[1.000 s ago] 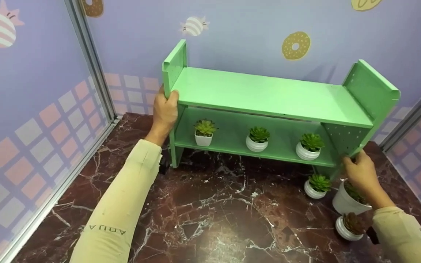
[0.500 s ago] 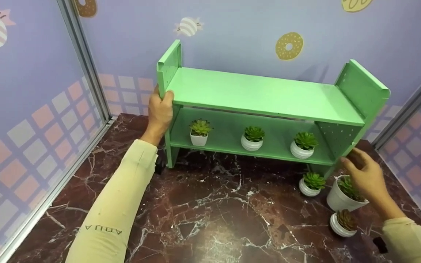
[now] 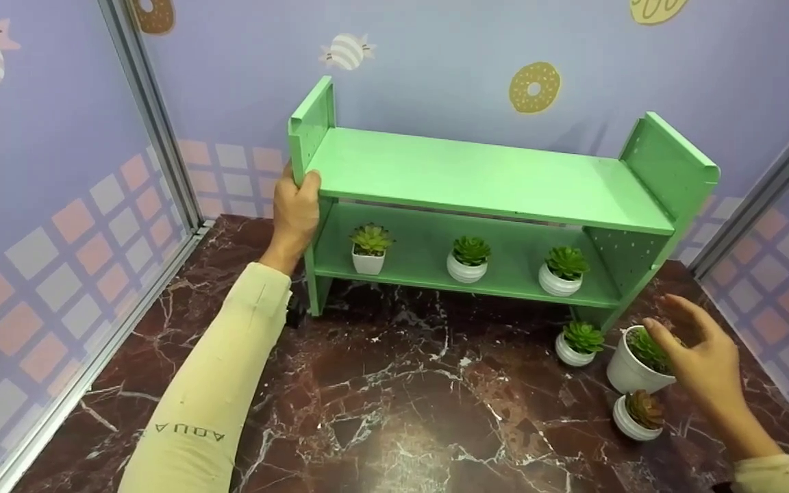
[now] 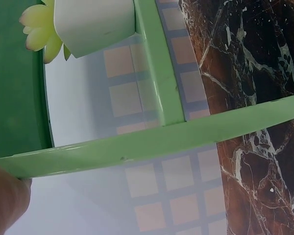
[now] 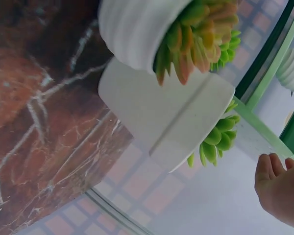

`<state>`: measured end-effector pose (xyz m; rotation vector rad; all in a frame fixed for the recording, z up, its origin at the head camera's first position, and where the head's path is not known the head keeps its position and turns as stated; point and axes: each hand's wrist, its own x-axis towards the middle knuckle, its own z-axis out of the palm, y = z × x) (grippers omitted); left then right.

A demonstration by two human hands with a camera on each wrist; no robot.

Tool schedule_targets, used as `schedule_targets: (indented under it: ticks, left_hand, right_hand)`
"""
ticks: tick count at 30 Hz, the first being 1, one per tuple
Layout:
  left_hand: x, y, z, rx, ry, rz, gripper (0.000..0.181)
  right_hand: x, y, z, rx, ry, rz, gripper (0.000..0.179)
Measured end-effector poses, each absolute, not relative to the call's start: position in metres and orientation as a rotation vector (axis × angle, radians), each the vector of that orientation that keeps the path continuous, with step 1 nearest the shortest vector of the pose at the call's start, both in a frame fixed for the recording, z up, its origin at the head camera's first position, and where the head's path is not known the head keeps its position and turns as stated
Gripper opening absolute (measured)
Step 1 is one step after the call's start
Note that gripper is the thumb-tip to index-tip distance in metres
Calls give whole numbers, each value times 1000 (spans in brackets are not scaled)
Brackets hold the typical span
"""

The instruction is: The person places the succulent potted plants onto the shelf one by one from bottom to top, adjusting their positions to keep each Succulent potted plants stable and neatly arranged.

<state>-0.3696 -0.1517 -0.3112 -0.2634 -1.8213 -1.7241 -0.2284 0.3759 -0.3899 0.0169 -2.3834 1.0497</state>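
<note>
A light green two-tier shelf (image 3: 490,174) stands on the marbled surface. My left hand (image 3: 295,216) grips the front edge of its left side panel, thumb on the near side. My right hand (image 3: 706,366) holds nothing; its fingers are spread in a loose curve just above a large white pot with a green succulent (image 3: 631,366), partly covering it from the head view. No contact with the pot shows in the right wrist view. On the lower tier sit a square-potted succulent (image 3: 369,250) and two round-potted ones, in the middle (image 3: 468,260) and at right (image 3: 563,272).
A small round-potted green succulent (image 3: 579,344) stands by the shelf's right leg. A reddish succulent in a ribbed white pot (image 3: 637,415) is close in front of the large pot. Printed walls (image 3: 435,89) enclose the back and both sides.
My right hand has let go of the shelf's right side panel and moved right and toward me, over the large pot. My left hand keeps its grip. The view has shifted slightly.
</note>
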Motion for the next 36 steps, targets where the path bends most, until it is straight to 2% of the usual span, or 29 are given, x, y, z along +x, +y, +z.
schedule_targets:
  ticks: [7, 20, 30, 36]
  left_hand:
    - [-371, -151, -311, -244, -1827, -1717, 42]
    - [-371, -151, -309, -244, -1826, -1698, 40]
    - [-372, -151, -310, -238, -1816, -1715, 42]
    - [-371, -153, -311, -212, -1833, -1697, 40]
  right_hand:
    - [-210, 376, -397, 40, -2249, 1105, 53]
    - [-172, 379, -430, -193, -2242, 1159, 46]
    - [-159, 383, -452, -240, -2292, 1197, 50]
    - [-154, 391, -458, -197, -2498, 1118, 62]
